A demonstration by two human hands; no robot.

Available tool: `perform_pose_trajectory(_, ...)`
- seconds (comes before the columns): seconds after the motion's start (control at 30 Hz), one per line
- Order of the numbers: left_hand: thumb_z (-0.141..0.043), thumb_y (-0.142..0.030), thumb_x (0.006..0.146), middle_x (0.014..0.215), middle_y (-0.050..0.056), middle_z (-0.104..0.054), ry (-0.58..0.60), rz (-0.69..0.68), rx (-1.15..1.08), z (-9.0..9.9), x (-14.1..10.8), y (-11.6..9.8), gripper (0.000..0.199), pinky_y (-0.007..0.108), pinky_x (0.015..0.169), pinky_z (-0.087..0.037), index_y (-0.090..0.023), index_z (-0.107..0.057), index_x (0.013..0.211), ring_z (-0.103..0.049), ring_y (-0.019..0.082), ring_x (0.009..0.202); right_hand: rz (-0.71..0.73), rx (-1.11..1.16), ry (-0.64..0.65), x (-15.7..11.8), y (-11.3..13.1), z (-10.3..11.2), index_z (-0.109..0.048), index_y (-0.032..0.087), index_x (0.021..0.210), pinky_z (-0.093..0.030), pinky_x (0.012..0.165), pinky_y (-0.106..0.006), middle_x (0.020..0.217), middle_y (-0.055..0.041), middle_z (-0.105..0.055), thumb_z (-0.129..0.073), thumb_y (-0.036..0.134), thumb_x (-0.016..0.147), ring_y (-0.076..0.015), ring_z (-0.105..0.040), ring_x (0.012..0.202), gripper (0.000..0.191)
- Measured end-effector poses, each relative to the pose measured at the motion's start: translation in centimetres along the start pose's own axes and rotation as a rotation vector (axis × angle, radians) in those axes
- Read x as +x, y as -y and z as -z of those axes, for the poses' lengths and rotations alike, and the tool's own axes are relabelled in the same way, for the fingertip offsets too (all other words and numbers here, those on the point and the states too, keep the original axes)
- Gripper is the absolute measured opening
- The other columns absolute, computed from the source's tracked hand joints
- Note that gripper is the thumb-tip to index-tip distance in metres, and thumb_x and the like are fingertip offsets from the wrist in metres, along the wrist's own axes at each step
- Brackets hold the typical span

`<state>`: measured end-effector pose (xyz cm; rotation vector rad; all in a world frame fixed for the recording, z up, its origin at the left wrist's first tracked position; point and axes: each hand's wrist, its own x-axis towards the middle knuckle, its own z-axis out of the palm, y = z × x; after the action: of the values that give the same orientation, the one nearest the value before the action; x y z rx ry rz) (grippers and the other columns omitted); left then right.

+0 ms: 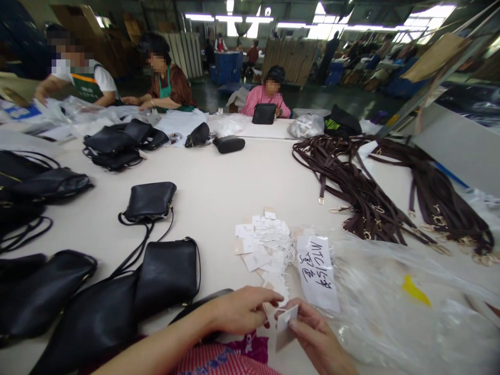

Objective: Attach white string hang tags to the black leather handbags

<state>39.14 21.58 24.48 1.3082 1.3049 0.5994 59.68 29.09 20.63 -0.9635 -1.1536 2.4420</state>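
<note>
Between thumb and fingers of my right hand is a small white card tag, held upright near the table's front edge. My left hand is just left of it, its fingers curled toward the tag's top, where a thin white string shows. Whether the left fingertips pinch the string is too small to tell. Beyond my hands lies a loose pile of white tags with strings. A black bag rests to the left of the pile.
More black bags cover the left side. Dark brown straps with metal clasps lie at the right, behind clear plastic bags and a handwritten paper. Across the table, a person in pink holds a black bag; two people work at far left.
</note>
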Motion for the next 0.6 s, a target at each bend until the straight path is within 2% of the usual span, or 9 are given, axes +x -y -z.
perform_pose_trajectory(0.07,-0.049,-0.012,0.078,0.091,0.002,-0.072,0.007,0.053,-0.099,-0.3,-0.2,0.6,0.042,0.028,0.074,-0.051,-0.019,-0.066,0.116,-0.064,0.017,0.080,0.023,0.016,-0.005,-0.1,-0.6,0.1,-0.070,0.021,0.081,-0.047,0.074,-0.029,0.083,-0.0028,-0.071,-0.081,0.040,0.070,-0.0179,-0.062,0.077,0.025)
perform_pose_trajectory(0.13,-0.052,-0.014,0.077,0.073,-0.002,-0.063,-0.028,0.075,-0.213,-0.4,-0.5,1.2,0.029,0.023,0.064,-0.045,-0.017,-0.071,0.099,-0.056,0.012,0.067,0.020,0.034,-0.056,-0.2,-1.0,0.4,-0.072,0.023,0.084,-0.049,0.078,-0.032,0.102,-0.0056,-0.072,-0.083,0.041,0.068,-0.0201,-0.064,0.084,0.026)
perform_pose_trajectory(0.2,-0.052,-0.016,0.077,0.068,-0.003,-0.058,-0.031,0.094,-0.363,-0.3,-0.7,1.7,0.022,0.021,0.061,-0.041,-0.016,-0.070,0.089,-0.051,0.010,0.062,0.006,0.051,-0.078,-0.2,-1.1,0.7,-0.074,0.024,0.090,-0.050,0.079,-0.034,0.112,-0.0070,-0.071,-0.083,0.041,0.067,-0.0212,-0.065,0.086,0.030)
perform_pose_trajectory(0.3,-0.050,-0.020,0.080,0.071,-0.002,-0.061,0.063,0.127,-0.596,-0.2,-0.9,1.9,0.023,0.021,0.056,-0.040,-0.016,-0.068,0.094,-0.049,0.008,0.055,-0.020,0.086,-0.018,-0.1,-1.1,0.4,-0.073,0.023,0.102,-0.050,0.075,-0.032,0.089,-0.0065,-0.075,-0.081,0.042,0.070,-0.0199,-0.066,0.078,0.038)
perform_pose_trajectory(0.37,-0.050,-0.025,0.083,0.073,-0.001,-0.065,0.122,0.141,-0.688,-0.3,-1.2,1.8,0.023,0.020,0.052,-0.037,-0.017,-0.065,0.098,-0.050,0.007,0.052,-0.021,0.132,-0.003,0.1,-1.1,0.1,-0.073,0.022,0.098,-0.051,0.072,-0.031,0.083,-0.0064,-0.075,-0.081,0.040,0.069,-0.0195,-0.066,0.075,0.036)
perform_pose_trajectory(0.5,-0.060,-0.031,0.076,0.064,-0.003,-0.064,0.155,0.181,-0.712,-0.6,-1.9,1.7,0.020,0.019,0.048,-0.032,-0.016,-0.067,0.089,-0.049,0.007,0.048,0.017,0.262,-0.066,0.0,-1.4,-0.1,-0.067,0.023,0.081,-0.051,0.065,-0.028,0.109,-0.0076,-0.075,-0.082,0.035,0.066,-0.0162,-0.066,0.069,0.024)
perform_pose_trajectory(0.57,-0.062,-0.031,0.072,0.058,-0.004,-0.061,0.124,0.203,-0.675,-0.7,-2.4,1.9,0.019,0.019,0.048,-0.033,-0.015,-0.068,0.081,-0.046,0.006,0.046,0.009,0.299,-0.058,-0.2,-1.7,0.2,-0.064,0.023,0.080,-0.047,0.058,-0.025,0.106,-0.0063,-0.074,-0.081,0.034,0.067,-0.0138,-0.063,0.064,0.024)
perform_pose_trajectory(0.6,-0.062,-0.032,0.071,0.056,-0.004,-0.059,0.100,0.219,-0.656,-0.6,-2.6,2.0,0.019,0.019,0.048,-0.033,-0.014,-0.068,0.077,-0.045,0.006,0.045,0.007,0.309,-0.035,-0.3,-1.8,0.3,-0.062,0.024,0.080,-0.044,0.054,-0.023,0.096,-0.0047,-0.074,-0.080,0.035,0.068,-0.0125,-0.060,0.059,0.025)
